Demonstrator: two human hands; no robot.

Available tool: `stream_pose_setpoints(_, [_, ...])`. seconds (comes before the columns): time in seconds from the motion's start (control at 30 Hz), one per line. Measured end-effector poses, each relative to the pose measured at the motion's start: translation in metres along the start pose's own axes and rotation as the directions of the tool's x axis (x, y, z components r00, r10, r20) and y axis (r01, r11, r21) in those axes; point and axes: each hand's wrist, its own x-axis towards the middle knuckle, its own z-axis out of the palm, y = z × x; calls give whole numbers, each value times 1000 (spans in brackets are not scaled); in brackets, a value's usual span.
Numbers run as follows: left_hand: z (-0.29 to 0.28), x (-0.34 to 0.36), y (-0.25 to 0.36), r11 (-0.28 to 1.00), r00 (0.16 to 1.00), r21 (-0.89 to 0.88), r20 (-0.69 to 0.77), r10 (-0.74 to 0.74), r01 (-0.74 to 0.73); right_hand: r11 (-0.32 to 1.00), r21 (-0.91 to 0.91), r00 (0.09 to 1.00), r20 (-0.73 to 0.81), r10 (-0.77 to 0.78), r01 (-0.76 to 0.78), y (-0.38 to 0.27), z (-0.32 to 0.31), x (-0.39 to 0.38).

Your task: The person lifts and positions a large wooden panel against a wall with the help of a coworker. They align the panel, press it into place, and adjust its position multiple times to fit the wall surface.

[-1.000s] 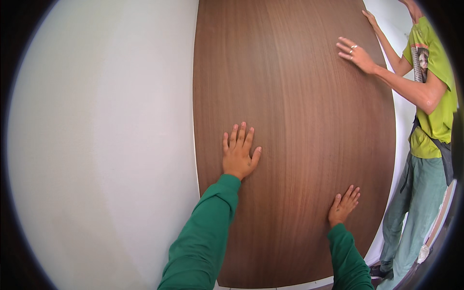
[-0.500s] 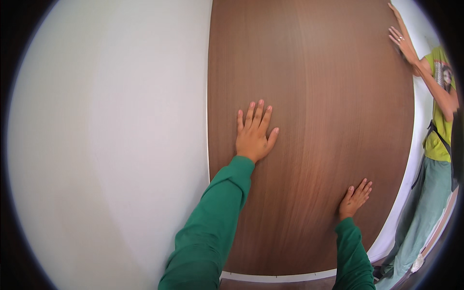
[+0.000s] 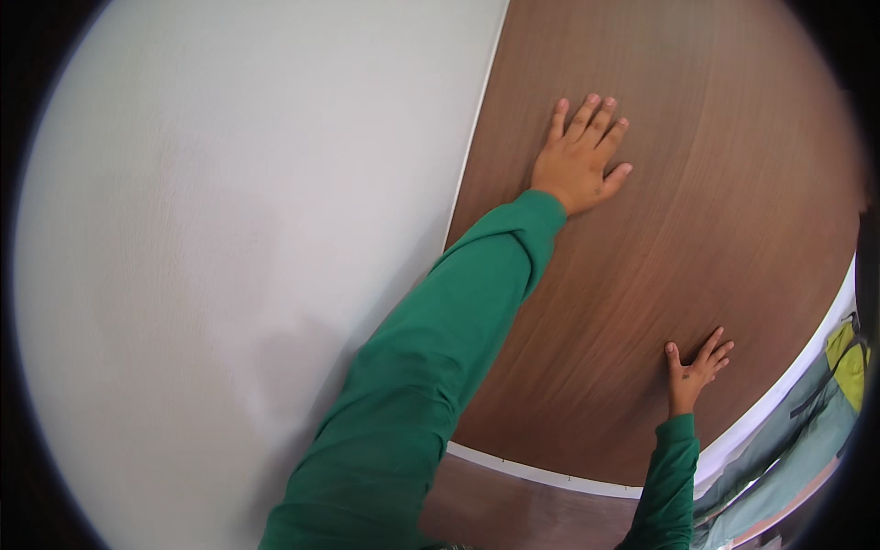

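Note:
A large brown wood-grain panel (image 3: 623,302) fills the middle and right of the view. My left hand (image 3: 579,160) lies flat against its upper part, fingers spread, not far from the panel's left edge. Lower down and to the right, my right hand (image 3: 698,371) rests against the same panel, with the thumb held apart from the fingers. Neither hand grasps anything. Green sleeves cover both of my forearms.
On the left a plain white wall (image 3: 247,229) meets the panel along a thin pale edge strip. A white strip with small dark marks (image 3: 541,477) runs below the panel. Another person's legs (image 3: 788,458) in grey-green trousers show at the lower right.
My view has tilted and swung left, so the panel now slants. The left hand shows higher and farther right. The other person's hands and upper body have left the view.

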Motion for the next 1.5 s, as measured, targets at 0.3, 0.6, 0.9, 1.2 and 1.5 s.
stream_pose_setpoints(0.3, [-14,-87,71,978,978,-4,40,-206,207,998,58,998,42,-40,37,-4,-18,1])
stream_pose_setpoints(0.6, [3,-121,67,982,978,-65,117,-170,179,1000,29,995,100,-10,7,4,-8,6])
stream_pose_setpoints(0.9, [36,-127,55,980,969,-68,176,-173,187,889,433,852,513,-105,-151,62,-37,-84])
stream_pose_setpoints(1.2, [11,-136,32,978,946,64,247,-209,199,922,-56,66,994,87,-383,106,-81,-382])
stream_pose_setpoints(1.5, [8,-144,30,973,984,187,94,-152,133,988,68,214,976,-37,-138,173,-156,-596])
